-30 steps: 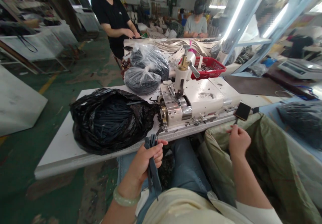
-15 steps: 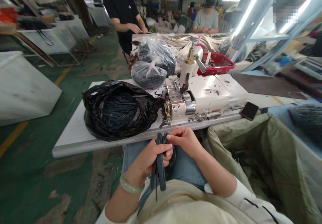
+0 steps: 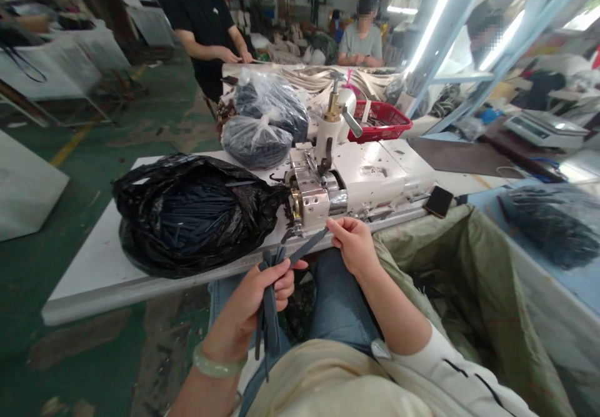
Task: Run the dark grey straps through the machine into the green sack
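My left hand (image 3: 255, 295) is closed around a bundle of dark grey straps (image 3: 269, 317) held upright over my lap. With a pinch, my right hand (image 3: 354, 245) holds the end of one grey strap (image 3: 307, 248) drawn slantwise out of that bundle. Both hands sit just below the front edge of the white table (image 3: 94, 273). Directly above them stands a cream machine (image 3: 347, 182) with a metal head (image 3: 312, 198). A black plastic bag (image 3: 187, 214) full of dark straps lies to its left.
An olive sack (image 3: 473, 279) gapes open at my right. A dark phone (image 3: 438, 201) lies on the table's edge. Two clear bags of straps (image 3: 262, 123) and a red basket (image 3: 382, 120) stand behind the machine. Two people work at the far table.
My right hand came back from the sack side to the bundle, pinched one strap and has drawn it up and to the right. My left hand has kept hold of the bundle.
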Action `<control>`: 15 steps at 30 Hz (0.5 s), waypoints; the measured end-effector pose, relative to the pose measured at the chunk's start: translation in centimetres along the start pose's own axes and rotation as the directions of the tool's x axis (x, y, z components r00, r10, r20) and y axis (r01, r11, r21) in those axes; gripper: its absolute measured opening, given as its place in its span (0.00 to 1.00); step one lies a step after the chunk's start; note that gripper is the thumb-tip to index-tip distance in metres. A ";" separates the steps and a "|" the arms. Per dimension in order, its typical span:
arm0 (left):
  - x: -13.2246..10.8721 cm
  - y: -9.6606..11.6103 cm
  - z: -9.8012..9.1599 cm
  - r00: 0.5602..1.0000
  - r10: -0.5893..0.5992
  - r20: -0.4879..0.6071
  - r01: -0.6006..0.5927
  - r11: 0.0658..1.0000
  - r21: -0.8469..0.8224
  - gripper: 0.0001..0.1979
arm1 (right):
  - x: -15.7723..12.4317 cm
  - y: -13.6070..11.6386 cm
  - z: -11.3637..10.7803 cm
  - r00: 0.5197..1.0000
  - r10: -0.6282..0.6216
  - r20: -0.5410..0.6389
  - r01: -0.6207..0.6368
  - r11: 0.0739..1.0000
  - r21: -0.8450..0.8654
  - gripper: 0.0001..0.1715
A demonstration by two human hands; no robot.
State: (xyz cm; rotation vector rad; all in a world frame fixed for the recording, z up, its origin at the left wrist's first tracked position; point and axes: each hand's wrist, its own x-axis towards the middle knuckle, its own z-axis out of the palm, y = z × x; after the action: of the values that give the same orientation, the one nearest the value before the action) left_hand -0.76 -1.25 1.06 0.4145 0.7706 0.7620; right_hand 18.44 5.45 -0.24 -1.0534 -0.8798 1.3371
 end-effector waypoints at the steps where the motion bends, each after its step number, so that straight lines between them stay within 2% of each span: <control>1: 0.1 -0.1 0.0 1.000 0.006 -0.017 -0.006 1.000 0.004 0.15 | 0.0 0.0 0.0 1.000 0.024 0.004 -0.024 0.999 0.028 0.19; 3: 0.2 -0.3 0.1 0.998 0.021 -0.056 -0.020 1.000 0.013 0.14 | -0.2 0.0 0.1 0.996 0.081 0.046 -0.085 0.991 0.099 0.19; 5: 0.3 -0.5 0.3 0.993 0.059 -0.103 -0.057 0.998 0.023 0.14 | -0.6 0.3 0.3 0.979 0.134 0.151 -0.159 0.972 0.172 0.17; 7: 0.5 -0.6 0.5 0.984 0.098 -0.146 -0.092 0.995 0.043 0.14 | -1.3 0.7 0.8 0.944 0.158 0.289 -0.221 0.954 0.203 0.16; 9: 0.6 -0.7 0.7 0.977 0.125 -0.171 -0.114 0.991 0.075 0.13 | -2.0 1.2 1.4 0.916 0.152 0.372 -0.245 0.945 0.217 0.16; 15: 0.0 -0.4 1.2 0.968 0.176 -0.180 -0.154 0.980 0.128 0.12 | -2.1 1.9 2.2 0.910 0.188 0.371 -0.326 0.877 0.354 0.11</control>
State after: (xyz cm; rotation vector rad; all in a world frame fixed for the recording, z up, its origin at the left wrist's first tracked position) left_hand 0.34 -1.62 1.62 0.5176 0.9706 0.9267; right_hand 15.65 3.43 -1.17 -0.6420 -0.6607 1.8703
